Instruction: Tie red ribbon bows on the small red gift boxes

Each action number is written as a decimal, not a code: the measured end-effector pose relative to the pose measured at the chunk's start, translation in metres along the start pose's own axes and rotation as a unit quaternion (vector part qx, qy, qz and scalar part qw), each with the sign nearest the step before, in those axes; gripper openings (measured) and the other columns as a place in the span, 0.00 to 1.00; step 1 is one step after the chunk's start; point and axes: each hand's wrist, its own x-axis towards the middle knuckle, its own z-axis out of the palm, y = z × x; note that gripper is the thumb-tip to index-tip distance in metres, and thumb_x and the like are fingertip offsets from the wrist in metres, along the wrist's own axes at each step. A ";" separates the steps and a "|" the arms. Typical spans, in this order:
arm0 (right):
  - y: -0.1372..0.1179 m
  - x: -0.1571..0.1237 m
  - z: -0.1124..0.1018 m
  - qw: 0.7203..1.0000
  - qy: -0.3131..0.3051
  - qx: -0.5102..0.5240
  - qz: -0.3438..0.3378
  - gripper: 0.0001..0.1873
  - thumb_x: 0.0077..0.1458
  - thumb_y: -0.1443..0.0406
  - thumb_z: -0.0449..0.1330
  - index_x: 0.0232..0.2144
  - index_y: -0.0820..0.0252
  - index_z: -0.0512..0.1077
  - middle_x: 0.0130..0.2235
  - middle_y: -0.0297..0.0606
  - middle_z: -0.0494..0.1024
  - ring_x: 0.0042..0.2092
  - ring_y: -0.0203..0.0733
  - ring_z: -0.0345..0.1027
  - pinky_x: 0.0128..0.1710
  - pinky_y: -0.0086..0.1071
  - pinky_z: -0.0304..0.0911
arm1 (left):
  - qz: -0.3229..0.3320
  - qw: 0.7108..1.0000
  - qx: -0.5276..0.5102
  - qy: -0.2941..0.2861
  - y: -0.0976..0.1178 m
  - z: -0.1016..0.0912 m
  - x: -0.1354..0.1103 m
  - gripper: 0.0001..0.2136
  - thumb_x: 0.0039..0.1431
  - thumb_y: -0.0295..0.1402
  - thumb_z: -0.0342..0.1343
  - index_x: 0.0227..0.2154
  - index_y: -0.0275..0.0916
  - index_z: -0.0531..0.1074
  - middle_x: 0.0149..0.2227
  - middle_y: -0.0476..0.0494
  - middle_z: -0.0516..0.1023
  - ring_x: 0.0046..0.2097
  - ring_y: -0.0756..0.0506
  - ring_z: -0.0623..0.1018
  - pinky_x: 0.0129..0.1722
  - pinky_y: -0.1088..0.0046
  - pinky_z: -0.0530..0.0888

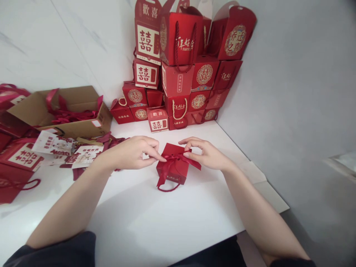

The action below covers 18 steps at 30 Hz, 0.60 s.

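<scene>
Small red gift box [172, 151], set on the white table [133, 222] between the two hands, with a red satin ribbon bow [170, 162] across its top. The box is squarish, with no clear long axis, and is turned so that a corner faces the near side. One ribbon tail [164, 176] trails toward the near left and another [194, 163] extends right. A dark red cord handle [168, 188] lies looped on the table at the near side.

The left hand [130, 152] enters from the near left and the right hand [207, 154] from the near right, so the box sits between them. The left fingers [158, 157] and right fingers [187, 155] touch the ribbon at either side of the bow, with their tips apart across it. Whether either hand clamps the ribbon cannot be told. This opposed placement appears to steady the bow over the box.

Far: a stack of red gift boxes and bags [183, 74], many with gold-and-red double-happiness panels, stands against the grey wall [278, 92]. Left: a cardboard carton [69, 98] holds loose red ribbons [72, 116], printed cards [52, 142] lie beside it, and a red box with a double-happiness panel [19, 159] sits at the edge of view.
</scene>
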 end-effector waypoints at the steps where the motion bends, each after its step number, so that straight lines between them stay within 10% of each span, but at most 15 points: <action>1: 0.000 0.000 0.000 1.000 0.000 0.001 0.000 0.05 0.57 0.61 0.58 0.31 0.56 0.70 0.53 0.39 0.72 0.54 0.44 0.66 0.56 0.42 0.57 | 0.005 1.000 0.008 0.001 0.000 0.001 0.000 0.15 0.57 0.29 0.52 0.40 0.53 0.79 0.28 0.50 0.71 0.31 0.51 0.70 0.32 0.77 0.64; 13: -0.003 0.000 0.002 0.999 -0.002 0.043 0.018 0.07 0.58 0.61 0.57 0.31 0.56 0.70 0.54 0.39 0.71 0.55 0.43 0.65 0.55 0.40 0.58 | 0.029 0.987 0.146 0.065 -0.004 0.011 0.006 0.10 0.62 0.34 0.49 0.40 0.43 0.76 0.34 0.47 0.74 0.35 0.48 0.72 0.38 0.72 0.65; 18: -0.001 0.002 0.005 0.998 0.001 0.061 0.015 0.12 0.60 0.59 0.56 0.27 0.58 0.70 0.54 0.39 0.71 0.55 0.43 0.65 0.57 0.40 0.56 | -0.005 0.995 0.023 0.093 -0.001 0.019 0.014 0.11 0.64 0.37 0.47 0.32 0.38 0.71 0.33 0.46 0.70 0.34 0.49 0.70 0.37 0.73 0.65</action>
